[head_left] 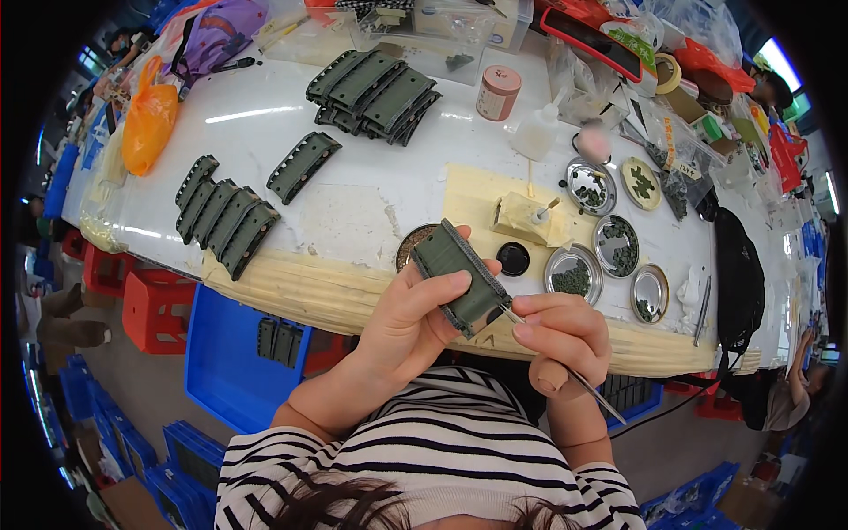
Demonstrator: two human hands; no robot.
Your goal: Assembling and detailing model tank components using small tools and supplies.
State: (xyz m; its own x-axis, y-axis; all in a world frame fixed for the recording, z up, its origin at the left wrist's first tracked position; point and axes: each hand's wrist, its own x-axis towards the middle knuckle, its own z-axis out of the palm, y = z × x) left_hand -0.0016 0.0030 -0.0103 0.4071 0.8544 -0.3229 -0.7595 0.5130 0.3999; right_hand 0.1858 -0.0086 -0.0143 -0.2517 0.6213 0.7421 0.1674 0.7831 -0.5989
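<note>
My left fingers (442,289) pinch green part (450,256); right fingers (563,309), just beside it, pinch tweezers (599,399), tips at its edge. Edge detailing, I judge; next wants left steady, right nudging finely.

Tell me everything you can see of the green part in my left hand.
The green part is dark, roughly rectangular and apparently plastic, with a ridged, raised long edge and a tan patch near its lower corner. Your left hand holds it tilted by the table's near edge, thumb on its face. Tweezers in your right hand point at its right corner; contact is unclear.
</note>
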